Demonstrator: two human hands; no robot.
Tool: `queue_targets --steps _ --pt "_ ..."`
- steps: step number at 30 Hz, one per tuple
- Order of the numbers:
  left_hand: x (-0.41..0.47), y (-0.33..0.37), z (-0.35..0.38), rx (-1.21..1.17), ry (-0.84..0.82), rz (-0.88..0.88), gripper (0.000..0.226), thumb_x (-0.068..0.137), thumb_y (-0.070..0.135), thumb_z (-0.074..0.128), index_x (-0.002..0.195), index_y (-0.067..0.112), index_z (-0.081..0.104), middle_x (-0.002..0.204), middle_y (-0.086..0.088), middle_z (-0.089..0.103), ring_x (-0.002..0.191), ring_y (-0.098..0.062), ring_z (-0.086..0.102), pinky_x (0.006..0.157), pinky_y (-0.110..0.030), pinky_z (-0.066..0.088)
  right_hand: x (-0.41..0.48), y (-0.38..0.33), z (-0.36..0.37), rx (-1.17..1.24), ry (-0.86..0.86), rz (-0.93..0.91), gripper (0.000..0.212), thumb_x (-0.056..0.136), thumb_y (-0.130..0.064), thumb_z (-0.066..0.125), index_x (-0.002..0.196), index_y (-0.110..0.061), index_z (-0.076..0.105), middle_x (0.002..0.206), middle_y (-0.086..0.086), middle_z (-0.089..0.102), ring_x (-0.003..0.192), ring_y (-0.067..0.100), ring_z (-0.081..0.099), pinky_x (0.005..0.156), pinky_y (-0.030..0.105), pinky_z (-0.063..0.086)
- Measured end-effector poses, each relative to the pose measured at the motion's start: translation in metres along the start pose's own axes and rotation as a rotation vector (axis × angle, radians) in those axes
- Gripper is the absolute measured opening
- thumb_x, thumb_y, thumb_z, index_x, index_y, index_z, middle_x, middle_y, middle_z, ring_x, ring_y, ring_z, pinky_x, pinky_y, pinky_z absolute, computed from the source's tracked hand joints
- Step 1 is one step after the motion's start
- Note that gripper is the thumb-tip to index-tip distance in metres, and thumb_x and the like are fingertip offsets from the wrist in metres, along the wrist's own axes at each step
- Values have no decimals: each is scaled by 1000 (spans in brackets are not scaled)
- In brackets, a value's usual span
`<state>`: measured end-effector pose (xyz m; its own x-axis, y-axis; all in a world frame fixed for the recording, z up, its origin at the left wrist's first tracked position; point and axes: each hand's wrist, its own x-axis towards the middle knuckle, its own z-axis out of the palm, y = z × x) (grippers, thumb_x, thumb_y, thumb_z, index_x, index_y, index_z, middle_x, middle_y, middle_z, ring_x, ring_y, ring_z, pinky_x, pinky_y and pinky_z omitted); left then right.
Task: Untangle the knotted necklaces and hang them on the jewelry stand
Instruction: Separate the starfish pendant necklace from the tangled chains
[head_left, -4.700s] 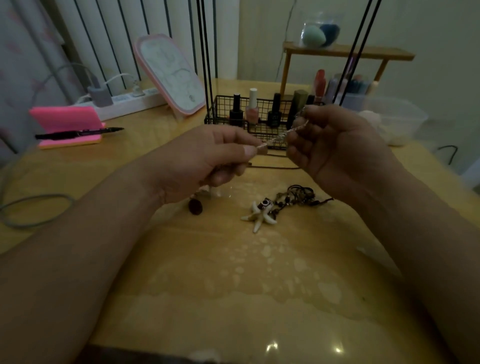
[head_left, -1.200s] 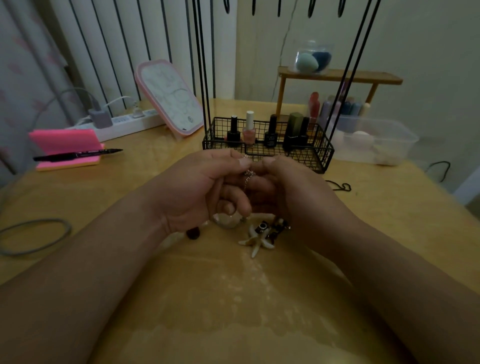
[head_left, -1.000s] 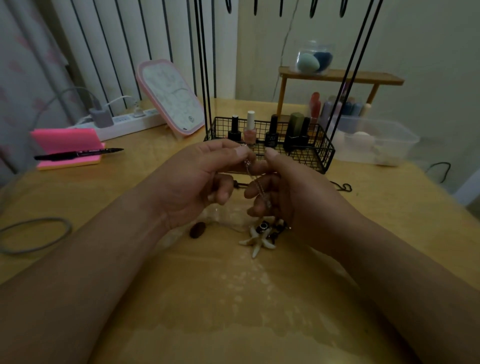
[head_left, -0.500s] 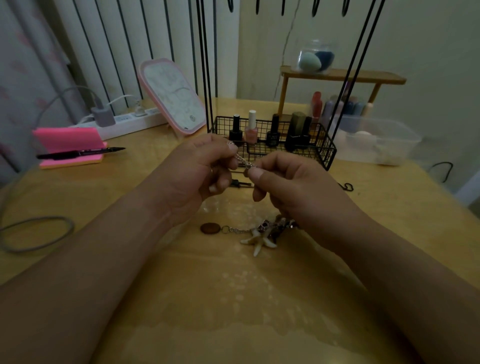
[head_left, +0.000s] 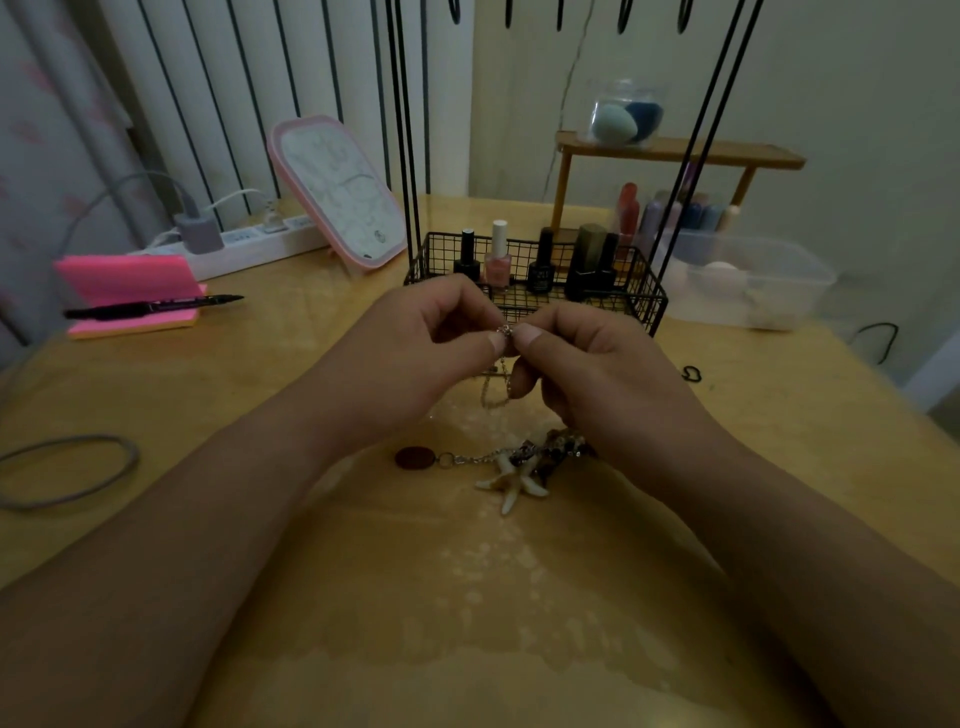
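Observation:
My left hand (head_left: 415, 353) and my right hand (head_left: 597, 374) meet above the table and pinch a thin silver chain (head_left: 503, 330) between thumbs and forefingers. A loop of that chain (head_left: 493, 395) hangs below the fingers. On the table under my right hand lies a tangle of necklaces with a white starfish pendant (head_left: 514, 480), and a chain runs left from it to a brown oval pendant (head_left: 414, 458). The black wire jewelry stand (head_left: 535, 283) rises just behind my hands, its hooks (head_left: 558, 13) at the top edge.
Nail polish bottles (head_left: 497, 260) stand in the stand's basket. A pink mirror (head_left: 337, 192), a power strip (head_left: 228, 244) and pink sticky notes with a pen (head_left: 150, 306) sit at the left. A grey hair band (head_left: 62, 470) lies far left. A clear plastic box (head_left: 748, 280) and wooden shelf (head_left: 675, 153) stand at the right.
My hands have come back together at the chain after pulling it apart. The brown oval pendant has slid left and its chain now lies stretched from the starfish tangle.

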<state>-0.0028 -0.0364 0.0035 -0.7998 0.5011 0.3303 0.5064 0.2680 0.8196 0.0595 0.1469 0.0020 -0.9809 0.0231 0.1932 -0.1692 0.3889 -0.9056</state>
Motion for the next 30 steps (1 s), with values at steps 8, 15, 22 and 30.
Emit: queue_targets --steps 8,15,22,30 --pt "1 -5 0 22 -8 8 4 97 19 69 100 22 67 95 3 70 94 -14 69 87 -34 60 0 1 1 -36 5 9 21 107 -33 54 96 -23 69 82 -1 75 57 7 51 55 29 41" --pt "1 -5 2 -62 -46 -46 6 98 12 67 100 13 62 83 -9 75 80 -21 74 78 -39 61 0 2 2 -153 25 -78 3 102 -33 65 102 -32 67 81 -12 75 73 9 70 59 27 53" --pt "2 -8 3 -7 -5 -39 5 97 17 68 96 17 64 58 10 51 53 -5 44 53 -25 40 2 4 3 -168 41 -82 9 103 -31 63 97 -27 68 79 -10 75 56 0 57 54 23 48" --pt "4 -12 3 23 25 3 4 93 18 71 93 18 67 58 12 54 55 -3 45 54 -22 41 1 7 3 -188 32 -127 2 100 -27 67 102 -27 67 85 -9 75 71 -5 66 60 13 47"
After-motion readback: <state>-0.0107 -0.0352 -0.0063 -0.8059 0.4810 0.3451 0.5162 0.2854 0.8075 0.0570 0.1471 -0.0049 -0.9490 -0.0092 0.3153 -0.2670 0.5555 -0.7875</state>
